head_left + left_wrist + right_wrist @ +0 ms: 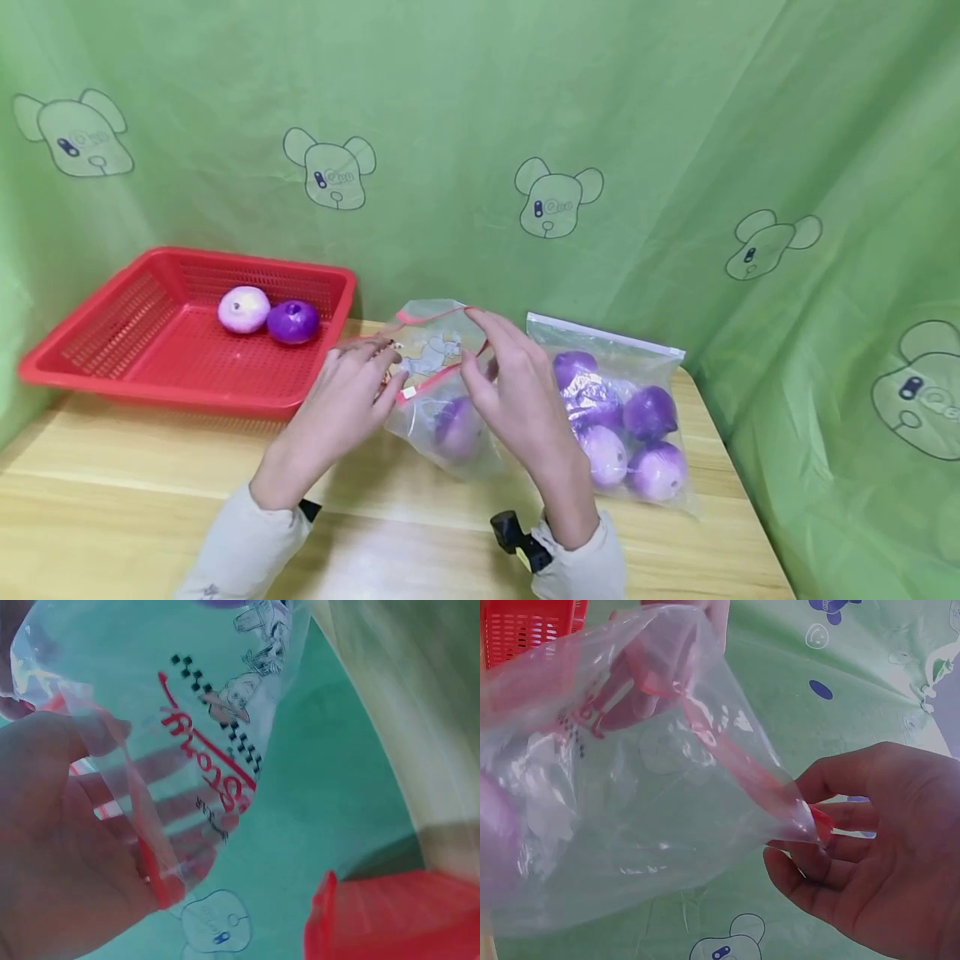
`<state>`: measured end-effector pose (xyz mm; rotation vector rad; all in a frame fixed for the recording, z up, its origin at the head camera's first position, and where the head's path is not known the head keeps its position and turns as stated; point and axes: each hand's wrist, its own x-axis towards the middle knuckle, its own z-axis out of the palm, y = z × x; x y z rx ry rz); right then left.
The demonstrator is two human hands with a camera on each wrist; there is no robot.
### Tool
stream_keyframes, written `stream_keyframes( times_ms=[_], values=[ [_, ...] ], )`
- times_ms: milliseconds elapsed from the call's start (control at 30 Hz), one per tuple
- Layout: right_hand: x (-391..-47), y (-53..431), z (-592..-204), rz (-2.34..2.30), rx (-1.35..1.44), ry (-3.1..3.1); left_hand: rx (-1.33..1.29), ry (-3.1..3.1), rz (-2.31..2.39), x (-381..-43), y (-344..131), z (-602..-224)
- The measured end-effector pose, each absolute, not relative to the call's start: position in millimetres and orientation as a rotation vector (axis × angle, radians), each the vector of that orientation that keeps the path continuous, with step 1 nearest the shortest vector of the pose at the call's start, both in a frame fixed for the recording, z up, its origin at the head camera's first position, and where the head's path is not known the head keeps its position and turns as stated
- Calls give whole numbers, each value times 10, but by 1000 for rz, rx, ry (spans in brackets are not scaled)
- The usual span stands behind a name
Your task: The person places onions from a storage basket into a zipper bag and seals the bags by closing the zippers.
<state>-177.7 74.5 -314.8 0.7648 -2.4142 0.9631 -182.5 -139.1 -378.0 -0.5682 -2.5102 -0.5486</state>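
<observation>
Two hands [435,392] pinch bag [438,350] rim.

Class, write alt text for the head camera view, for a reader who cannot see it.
Two hands, left hand and right hand, hold open a clear red-zippered plastic bag with one purple onion inside, over a wooden table.

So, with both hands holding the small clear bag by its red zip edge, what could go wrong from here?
1. The small clear plastic bag with the red zip strip is pinched only at its rim by the left hand and the right hand; the thin film may slip out.
2. A round purple onion weighs down the bottom, so the bag could swing or tip.
3. The larger clear bag of purple onions lies close by the right hand and might get knocked.
</observation>
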Motion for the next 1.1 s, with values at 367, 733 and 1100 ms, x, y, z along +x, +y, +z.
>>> stream_keyframes(
  times_ms=[367, 733, 1100],
  values=[
    [-1801, 785, -3142, 968, 845, -2430, -635, -2478, -822, -1806, -1482, -3627],
    [-1779, 802, -3148, 955, 873, -2521, -690, -2263, -1027, -1766, -1564, -3580],
    [-1797, 766, -3155, 989, 912, -2539, -481, -2003, -1059, -1934, -1766, -3628]
  ],
)
